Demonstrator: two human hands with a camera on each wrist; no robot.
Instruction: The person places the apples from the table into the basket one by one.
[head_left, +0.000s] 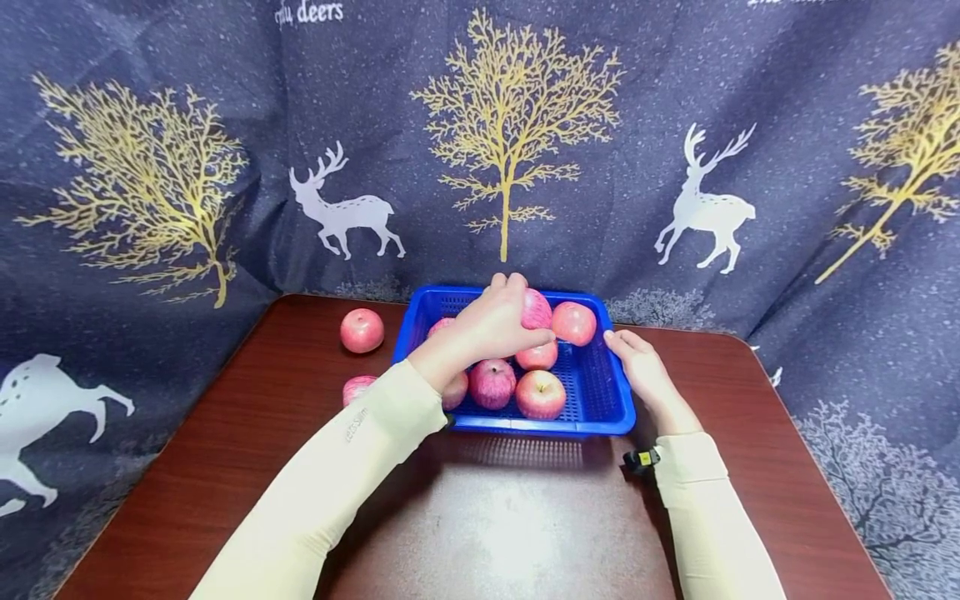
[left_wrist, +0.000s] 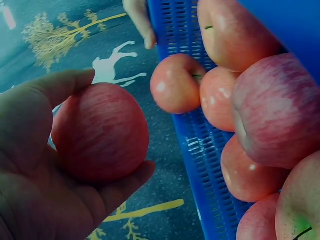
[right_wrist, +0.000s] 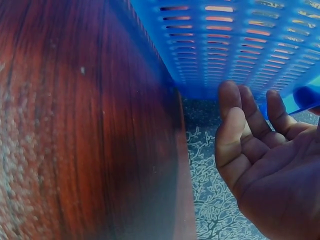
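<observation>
My left hand (head_left: 489, 323) holds a red apple (left_wrist: 102, 132) between thumb and fingers, over the far part of a blue plastic basket (head_left: 517, 426). Several more apples lie in that basket, among them a dark red one (head_left: 492, 384), a yellowish-red one (head_left: 541, 395) and one in the far right corner (head_left: 574, 323). At the basket's right side, my right hand (head_left: 647, 375) grips the rim with the thumb up on it; in the right wrist view its curled fingers (right_wrist: 231, 132) are beside the slotted outer wall.
Two apples stand on the brown table (head_left: 262, 467) left of the basket: one at the back (head_left: 362, 331), another nearer (head_left: 357, 388), partly hidden by the left sleeve. A dark patterned cloth (head_left: 525, 125) hangs behind the table's back edge.
</observation>
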